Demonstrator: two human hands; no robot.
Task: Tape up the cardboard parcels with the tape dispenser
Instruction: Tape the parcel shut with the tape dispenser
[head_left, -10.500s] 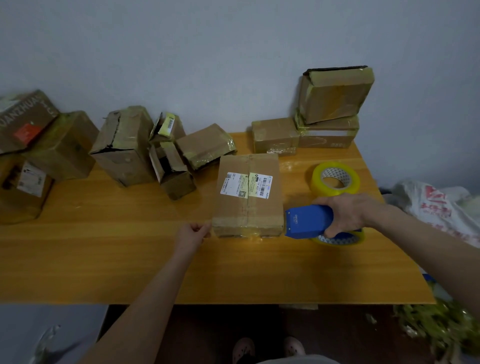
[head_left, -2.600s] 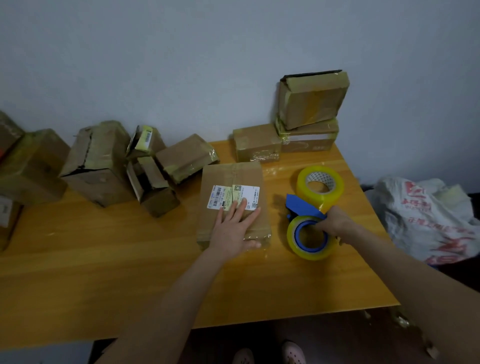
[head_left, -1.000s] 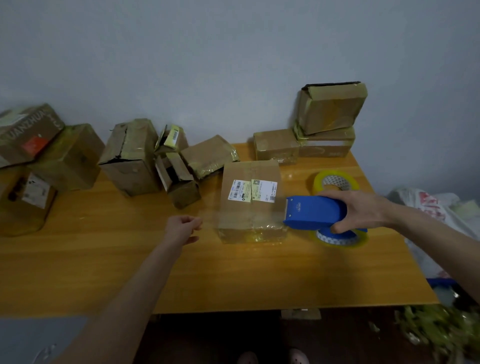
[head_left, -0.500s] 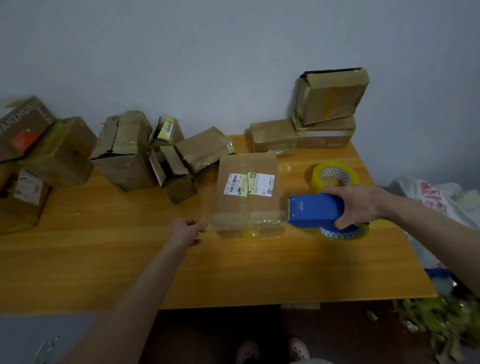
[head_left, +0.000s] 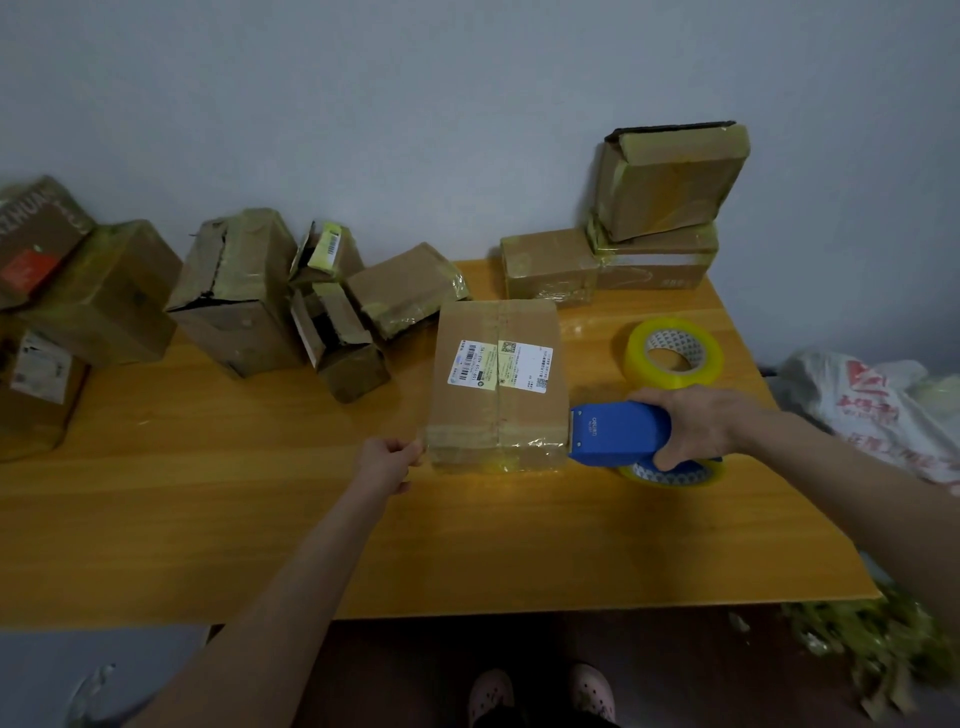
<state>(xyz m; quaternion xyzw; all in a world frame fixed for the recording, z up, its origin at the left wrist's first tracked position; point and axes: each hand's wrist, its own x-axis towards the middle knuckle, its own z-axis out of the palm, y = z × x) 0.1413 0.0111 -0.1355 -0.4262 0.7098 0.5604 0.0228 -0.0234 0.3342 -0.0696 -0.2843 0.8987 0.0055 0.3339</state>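
Change since half a second ago: left hand (head_left: 387, 462) has closed the gap to the near left corner of the parcel (head_left: 496, 410); the tape dispenser (head_left: 618, 434) stays at the parcel's near right edge.
Counter (head_left: 467, 561): orange-yellow wood against a grey wall; it carries most of the boxes and both tape rolls.
Left box group: worn cardboard boxes along the back left, tilted and leaning on one another. The big torn box (head_left: 234, 291) is split along its top edge. The small open box (head_left: 343, 343) beside it has a loose flap. Both insides are dark, so contents cannot be told.
Back right stack: a tilted box (head_left: 670, 182) sits on a flat box (head_left: 654, 265), with a third box (head_left: 548, 267) just beside them; all taped closed.
Plastic bag (head_left: 872, 405): white with red print, past the counter's right edge; contents cannot be told.
Parcel: closed, lying flat mid-counter, white shipping label (head_left: 501, 365) on top, clear tape strip (head_left: 493, 434) across its near end.
Tape dispenser: blue, mouth touching the parcel, with a yellowish roll beneath it.
Spare tape roll (head_left: 672, 353): flat on the counter behind the dispenser, apart from the parcel.
Right hand (head_left: 696, 423): wrapped over the dispenser, gripping it.
Left hand: fingers curled, tips pinching the tape strip's end at the corner.
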